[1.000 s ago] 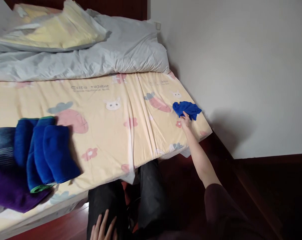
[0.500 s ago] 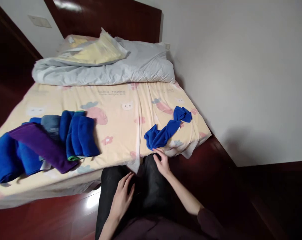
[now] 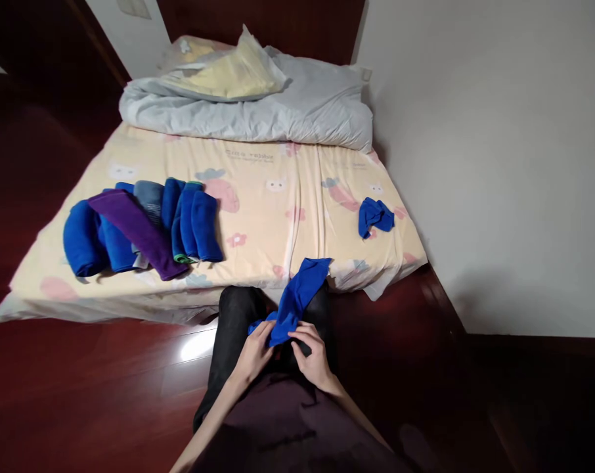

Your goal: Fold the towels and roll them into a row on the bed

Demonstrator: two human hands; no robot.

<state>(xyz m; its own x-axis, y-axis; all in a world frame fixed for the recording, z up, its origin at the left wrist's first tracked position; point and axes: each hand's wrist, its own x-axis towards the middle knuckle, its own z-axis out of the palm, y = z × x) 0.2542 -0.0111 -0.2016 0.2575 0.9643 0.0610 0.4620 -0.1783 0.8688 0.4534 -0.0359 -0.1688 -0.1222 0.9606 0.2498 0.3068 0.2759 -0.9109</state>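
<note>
My left hand (image 3: 254, 351) and my right hand (image 3: 313, 355) both grip the near end of a long blue cloth (image 3: 297, 295) over my lap. Its far end still rests on the front edge of the bed (image 3: 258, 223). A second, crumpled blue cloth (image 3: 375, 216) lies on the sheet near the bed's right edge, out of reach of both hands. A row of rolled blue cloths (image 3: 186, 220) with a purple cloth (image 3: 140, 231) laid across them sits on the left part of the bed.
A grey and yellow duvet (image 3: 258, 98) is bunched at the head of the bed. A white wall (image 3: 499, 151) runs along the right. Dark red wooden floor (image 3: 90, 381) surrounds the bed; my legs in dark trousers (image 3: 233, 315) are against its front edge.
My right hand reached to the blue bundle at the right edge, pulled one cloth to the front edge, and now both hands hold it over my lap. The view has pulled back.
</note>
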